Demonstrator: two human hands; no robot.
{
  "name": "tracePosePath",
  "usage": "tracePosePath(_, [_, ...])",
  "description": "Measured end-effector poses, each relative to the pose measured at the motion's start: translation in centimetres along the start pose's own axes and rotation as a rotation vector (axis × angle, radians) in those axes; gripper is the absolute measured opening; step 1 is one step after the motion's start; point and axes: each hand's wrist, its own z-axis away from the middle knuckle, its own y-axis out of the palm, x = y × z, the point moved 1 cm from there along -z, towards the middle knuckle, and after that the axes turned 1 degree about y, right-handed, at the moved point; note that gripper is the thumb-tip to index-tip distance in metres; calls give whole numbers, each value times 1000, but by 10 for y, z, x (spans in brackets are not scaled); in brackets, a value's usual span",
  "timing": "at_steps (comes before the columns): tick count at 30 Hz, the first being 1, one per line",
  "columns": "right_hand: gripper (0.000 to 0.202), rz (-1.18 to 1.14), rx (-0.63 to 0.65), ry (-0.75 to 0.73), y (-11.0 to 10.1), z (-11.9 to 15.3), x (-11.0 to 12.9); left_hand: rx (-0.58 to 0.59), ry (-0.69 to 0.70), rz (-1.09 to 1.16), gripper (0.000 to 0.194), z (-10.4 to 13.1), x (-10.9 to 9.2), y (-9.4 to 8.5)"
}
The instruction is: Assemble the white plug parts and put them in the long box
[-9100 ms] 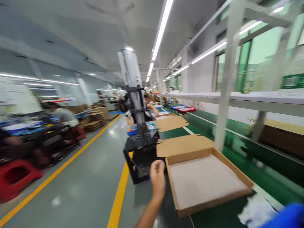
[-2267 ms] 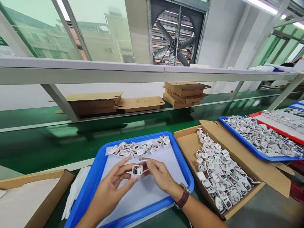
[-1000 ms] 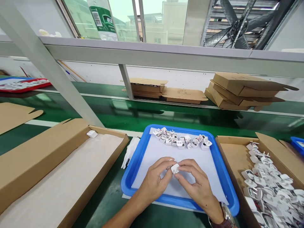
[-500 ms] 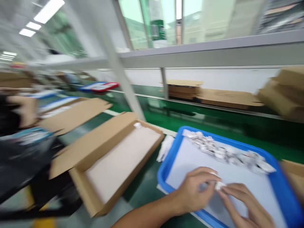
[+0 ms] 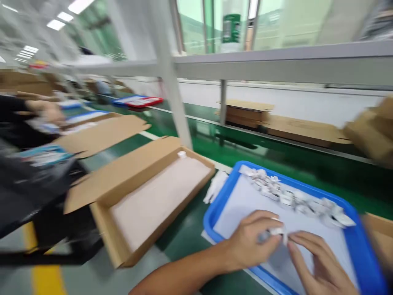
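View swung left since a second ago, I find left fingers (image 5: 260, 216) pinching a white part (image 5: 276, 231) over the blue tray (image 5: 219, 201), right fingers (image 5: 310, 241) slightly parted beside it, hold unconfirmed; light, steady pressure advised.

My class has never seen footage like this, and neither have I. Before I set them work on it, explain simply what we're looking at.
There is no robot here: these are a person's two bare hands, seen from a camera worn on the head, looking forward and down. The left hand pinches a small white part; the right hand has its fingertips at or very near it, though blur hides the exact contact. Both are over a blue tray lined with white paper, where more white parts lie along the far side. To the tray's left is an open cardboard box with one small white piece in its far corner. The hand farther left belongs to someone else.
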Motion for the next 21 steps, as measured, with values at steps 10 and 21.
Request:
tracePosePath(10, [26, -116, -13, 84, 1, -11, 6, 110, -91, 34, 36, 2, 17, 1])
tracePosePath(21, [41, -200, 166, 77, 2, -10, 3, 140, -246, 148, 34, -4, 23, -7])
